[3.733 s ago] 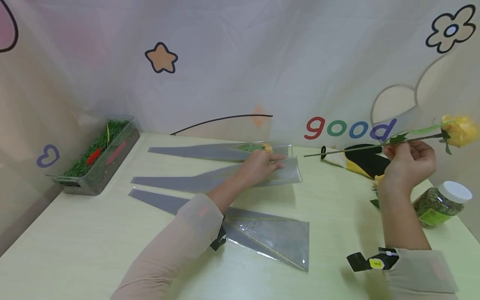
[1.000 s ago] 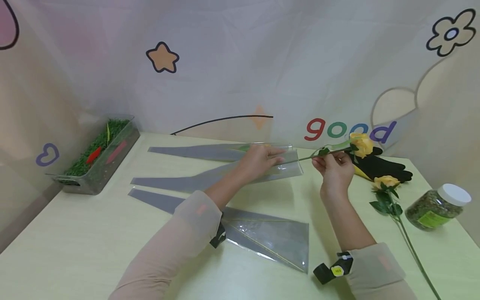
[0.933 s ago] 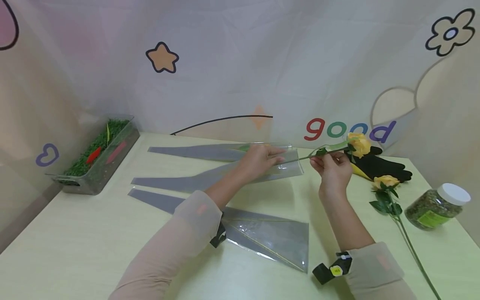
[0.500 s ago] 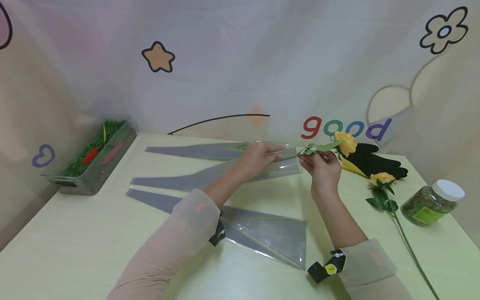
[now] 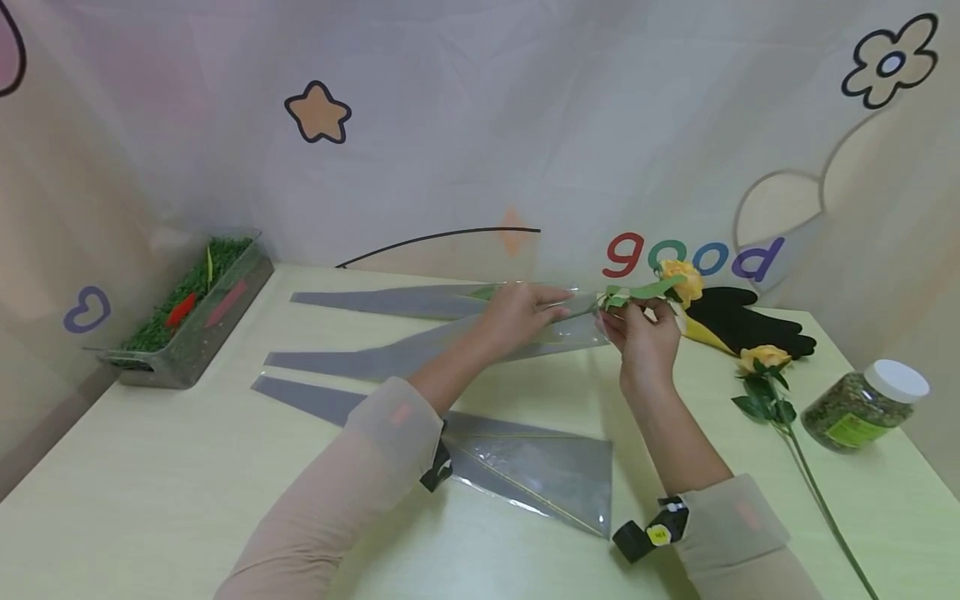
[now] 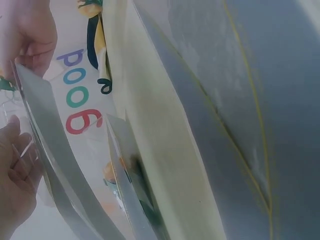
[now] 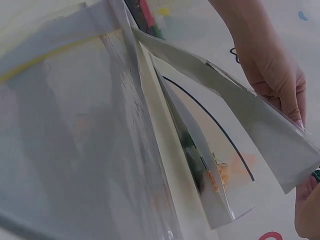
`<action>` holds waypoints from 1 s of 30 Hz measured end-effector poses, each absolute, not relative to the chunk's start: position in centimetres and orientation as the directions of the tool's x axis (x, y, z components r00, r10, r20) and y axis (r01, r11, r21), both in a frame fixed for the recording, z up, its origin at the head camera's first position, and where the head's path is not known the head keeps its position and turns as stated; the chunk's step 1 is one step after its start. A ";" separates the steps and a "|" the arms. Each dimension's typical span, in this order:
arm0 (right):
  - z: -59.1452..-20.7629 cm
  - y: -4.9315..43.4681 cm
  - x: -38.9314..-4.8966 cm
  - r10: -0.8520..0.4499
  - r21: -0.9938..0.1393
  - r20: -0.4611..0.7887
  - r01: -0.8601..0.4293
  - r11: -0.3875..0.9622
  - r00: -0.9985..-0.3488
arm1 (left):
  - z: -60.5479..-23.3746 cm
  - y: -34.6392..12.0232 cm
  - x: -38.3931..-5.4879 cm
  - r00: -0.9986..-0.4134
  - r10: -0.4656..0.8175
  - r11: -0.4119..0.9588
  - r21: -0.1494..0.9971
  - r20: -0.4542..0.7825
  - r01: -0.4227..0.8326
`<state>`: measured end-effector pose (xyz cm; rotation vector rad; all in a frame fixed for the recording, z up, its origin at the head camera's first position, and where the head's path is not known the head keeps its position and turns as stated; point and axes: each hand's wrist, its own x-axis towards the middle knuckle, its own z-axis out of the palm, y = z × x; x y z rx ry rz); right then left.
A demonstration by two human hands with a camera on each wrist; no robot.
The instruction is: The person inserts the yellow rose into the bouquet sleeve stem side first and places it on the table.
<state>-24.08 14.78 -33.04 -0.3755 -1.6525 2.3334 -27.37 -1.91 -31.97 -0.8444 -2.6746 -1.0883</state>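
Observation:
My left hand [image 5: 517, 315] pinches the upper edge of the middle clear-and-grey flower sleeve [image 5: 573, 333], keeping its wide end raised off the table. In the right wrist view, that sleeve [image 7: 270, 145] stands with its mouth parted. At the mouth, my right hand [image 5: 648, 350] grips the stem of a yellow rose [image 5: 682, 282]. The stem's lower part runs inside the sleeve; leaves and bloom are outside. Behind lies another sleeve [image 5: 375, 302] holding an orange-yellow flower [image 7: 222, 175]. A third sleeve [image 5: 547, 467] lies flat in front, partly under my left forearm.
Another yellow rose [image 5: 765, 358] lies on the table at right, beside a white-lidded jar [image 5: 862, 412]. Black-and-yellow gloves [image 5: 750, 321] lie behind my right hand. At the far left stands a clear box [image 5: 195, 371] of artificial grass. A printed curtain hangs behind.
My right hand has brought the rose leftward from the far right, sliding its stem into the middle sleeve until the leaves reach the mouth. My left hand keeps its hold on the sleeve.

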 end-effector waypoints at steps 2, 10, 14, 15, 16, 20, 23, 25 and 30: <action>-33.0 14.8 -24.2 0.366 -0.944 -0.069 -0.058 -0.324 -0.928 | -32.0 -1.9 -27.3 -0.833 0.451 0.583 0.601 0.321 0.547; -33.1 14.7 -24.2 0.419 -0.928 -0.095 -0.071 -0.365 -0.903 | -32.1 -2.1 -27.1 -0.833 0.456 0.559 0.627 0.313 0.542; -32.9 14.7 -24.2 0.436 -0.910 -0.070 -0.122 -0.397 -0.897 | -31.8 -2.0 -27.2 -0.821 0.468 0.547 0.622 0.328 0.560; -32.9 14.7 -24.2 0.441 -0.904 -0.065 -0.134 -0.405 -0.895 | -31.8 -2.0 -27.3 -0.817 0.470 0.544 0.619 0.333 0.566; -32.9 14.7 -24.2 0.447 -0.897 -0.062 -0.147 -0.418 -0.893 | -31.7 -2.0 -27.3 -0.815 0.472 0.541 0.620 0.337 0.569; -32.9 14.7 -24.2 0.466 -0.879 -0.077 -0.161 -0.449 -0.881 | -31.5 -1.9 -27.4 -0.813 0.479 0.534 0.625 0.331 0.569; -32.9 14.7 -24.2 0.476 -0.873 -0.090 -0.161 -0.460 -0.875 | -31.5 -1.9 -27.4 -0.816 0.478 0.531 0.632 0.326 0.564; -32.9 14.6 -24.3 0.480 -0.870 -0.098 -0.159 -0.467 -0.872 | -31.6 -1.8 -27.5 -0.818 0.474 0.536 0.630 0.326 0.562; -33.0 14.3 -24.3 0.488 -0.884 -0.121 -0.130 -0.449 -0.864 | -31.8 -1.8 -27.5 -0.823 0.462 0.556 0.615 0.331 0.559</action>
